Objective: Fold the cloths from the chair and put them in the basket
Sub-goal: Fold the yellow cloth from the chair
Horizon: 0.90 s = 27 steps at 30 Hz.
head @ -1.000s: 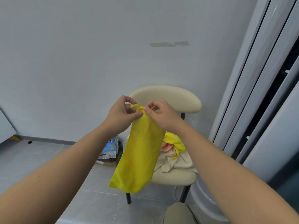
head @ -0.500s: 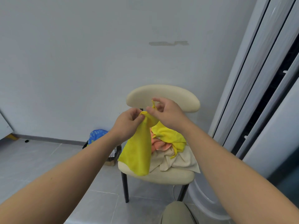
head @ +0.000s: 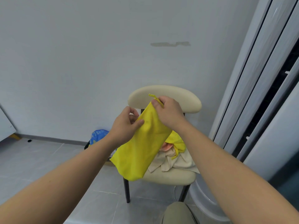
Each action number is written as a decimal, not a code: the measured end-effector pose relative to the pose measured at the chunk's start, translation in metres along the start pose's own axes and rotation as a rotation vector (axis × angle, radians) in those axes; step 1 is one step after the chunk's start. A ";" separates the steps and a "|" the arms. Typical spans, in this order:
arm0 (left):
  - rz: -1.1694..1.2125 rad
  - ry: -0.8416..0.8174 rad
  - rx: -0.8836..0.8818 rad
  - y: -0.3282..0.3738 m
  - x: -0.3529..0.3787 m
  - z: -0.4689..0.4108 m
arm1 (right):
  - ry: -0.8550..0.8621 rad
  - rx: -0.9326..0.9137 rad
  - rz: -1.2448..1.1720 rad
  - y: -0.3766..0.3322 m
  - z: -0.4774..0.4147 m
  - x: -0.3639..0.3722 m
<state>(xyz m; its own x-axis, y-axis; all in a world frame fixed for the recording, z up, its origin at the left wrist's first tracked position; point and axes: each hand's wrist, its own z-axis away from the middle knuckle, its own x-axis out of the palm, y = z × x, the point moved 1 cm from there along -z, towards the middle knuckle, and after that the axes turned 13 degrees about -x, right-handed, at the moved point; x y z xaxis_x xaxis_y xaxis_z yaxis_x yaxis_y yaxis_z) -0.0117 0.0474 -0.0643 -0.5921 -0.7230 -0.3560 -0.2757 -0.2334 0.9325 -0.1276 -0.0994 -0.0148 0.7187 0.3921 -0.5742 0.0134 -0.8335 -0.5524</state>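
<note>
A blue patterned bag (head: 97, 136) sits on the grey tiled floor (head: 40, 160) against the pale wall (head: 80, 62); a grey smear (head: 170, 44) marks that wall; white sliding door frames (head: 258, 94) stand at right.

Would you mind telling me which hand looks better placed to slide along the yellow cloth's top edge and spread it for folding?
Probably the left hand: it pinches the yellow cloth lower along the edge, while the right hand anchors the top corner.
</note>
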 end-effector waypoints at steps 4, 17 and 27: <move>-0.041 -0.107 0.001 -0.002 0.000 0.005 | 0.005 -0.023 0.127 0.006 -0.004 -0.009; -0.161 -0.147 0.019 -0.010 0.009 0.009 | 0.105 0.066 0.321 0.029 -0.007 -0.039; -0.250 -0.040 0.084 -0.010 0.006 0.009 | 0.168 0.217 0.394 0.050 0.003 -0.055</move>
<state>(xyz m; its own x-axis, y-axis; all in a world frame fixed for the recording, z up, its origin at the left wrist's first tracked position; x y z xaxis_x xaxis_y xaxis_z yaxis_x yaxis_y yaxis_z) -0.0191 0.0514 -0.0768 -0.5270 -0.6228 -0.5782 -0.4778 -0.3456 0.8077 -0.1690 -0.1614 -0.0125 0.7425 -0.0206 -0.6696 -0.4152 -0.7985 -0.4358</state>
